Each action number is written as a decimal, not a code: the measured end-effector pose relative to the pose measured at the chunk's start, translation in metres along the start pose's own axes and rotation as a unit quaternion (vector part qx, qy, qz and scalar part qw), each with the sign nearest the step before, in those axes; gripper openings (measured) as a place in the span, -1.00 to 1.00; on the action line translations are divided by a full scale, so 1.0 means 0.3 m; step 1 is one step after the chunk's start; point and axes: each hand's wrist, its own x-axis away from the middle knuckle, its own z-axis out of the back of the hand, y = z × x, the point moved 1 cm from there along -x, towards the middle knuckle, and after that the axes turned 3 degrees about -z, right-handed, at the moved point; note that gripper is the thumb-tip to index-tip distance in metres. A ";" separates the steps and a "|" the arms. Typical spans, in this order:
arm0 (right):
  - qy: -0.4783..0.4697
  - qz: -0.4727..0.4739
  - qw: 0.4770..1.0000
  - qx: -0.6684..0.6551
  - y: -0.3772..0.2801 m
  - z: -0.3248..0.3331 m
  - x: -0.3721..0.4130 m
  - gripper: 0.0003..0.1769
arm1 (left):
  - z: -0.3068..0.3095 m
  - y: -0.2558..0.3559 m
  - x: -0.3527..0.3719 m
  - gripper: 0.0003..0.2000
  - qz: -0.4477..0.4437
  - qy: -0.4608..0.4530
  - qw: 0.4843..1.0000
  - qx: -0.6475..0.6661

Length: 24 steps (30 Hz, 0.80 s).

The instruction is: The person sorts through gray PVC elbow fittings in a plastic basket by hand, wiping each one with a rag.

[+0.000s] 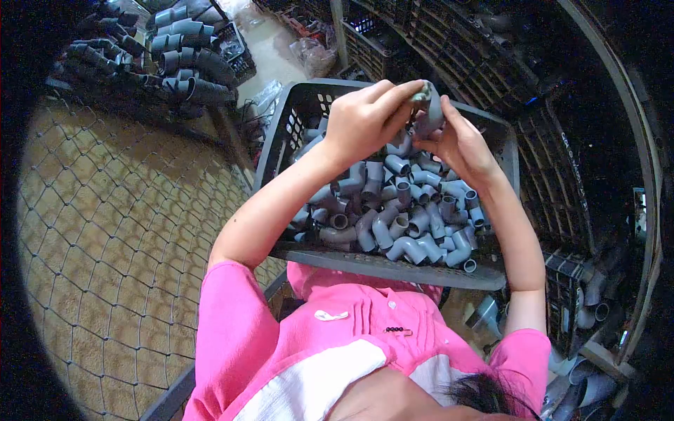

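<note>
Crate rim's (486, 114) nr L hand (372, 118), R hand (465, 146) (sharing gray fitting (433, 116)).

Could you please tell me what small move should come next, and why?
Probably steady the grey fitting with the right hand while the left hand works its upper end: the left fingertips are there, and the right fingers brace its side.

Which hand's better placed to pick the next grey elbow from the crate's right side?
Right hand, probably: nearer those elbows. Left hand holds something green against the grey fitting the right pinches.
</note>
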 end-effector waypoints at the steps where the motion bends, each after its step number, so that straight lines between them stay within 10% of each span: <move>1: 0.022 0.002 1.000 0.016 -0.004 -0.013 0.005 -0.49 | 0.000 0.004 0.002 -0.58 -0.021 -0.003 1.000 0.003; 7: 0.155 0.009 0.983 0.102 -0.002 -0.009 0.009 -0.43 | -0.023 0.063 0.016 -0.56 -0.176 -0.032 0.984 -0.017; 15: 0.106 0.057 0.992 0.037 -0.002 -0.005 -0.007 -0.58 | -0.024 0.012 0.015 -0.60 -0.064 0.021 0.997 -0.034; 24: 0.062 0.051 0.996 -0.042 -0.029 0.043 -0.001 -0.62 | 0.006 -0.009 -0.004 -0.53 -0.139 -0.015 0.990 -0.009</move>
